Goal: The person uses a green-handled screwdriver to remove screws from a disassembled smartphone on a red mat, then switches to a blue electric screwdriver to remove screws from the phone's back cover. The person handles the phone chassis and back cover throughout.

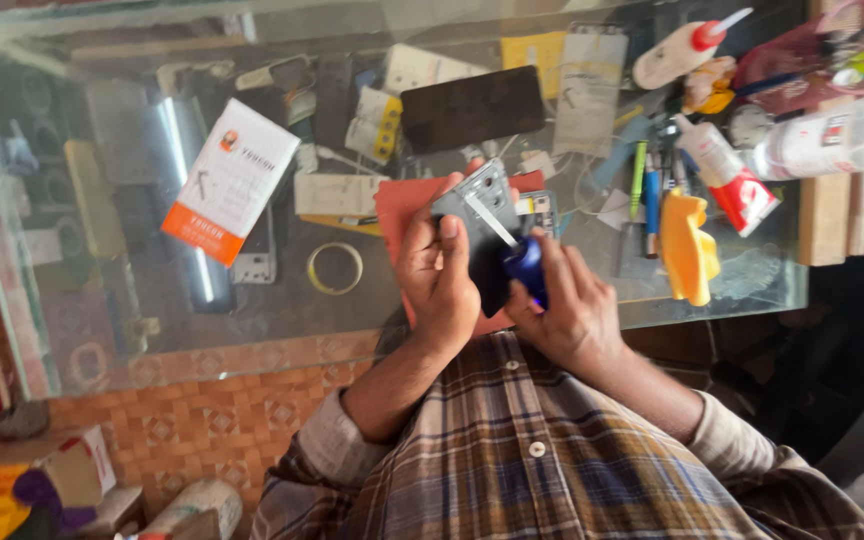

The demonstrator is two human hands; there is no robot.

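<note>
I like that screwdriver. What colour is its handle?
Dark blue. The handle shows in the head view, in the right hand.

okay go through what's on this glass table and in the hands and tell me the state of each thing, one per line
Phone: back cover off, gripped in left hand.
Blue screwdriver: held in right hand, tip on the phone.
Dark screen panel: lying flat, unlit.
White and orange box: closed, lying flat.
Glue bottle: capped, lying on its side.
Yellow cloth: crumpled.
Tape ring: lying flat.

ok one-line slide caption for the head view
Left hand steadies an opened phone while right hand works a blue-handled screwdriver over a cluttered glass table.
</note>
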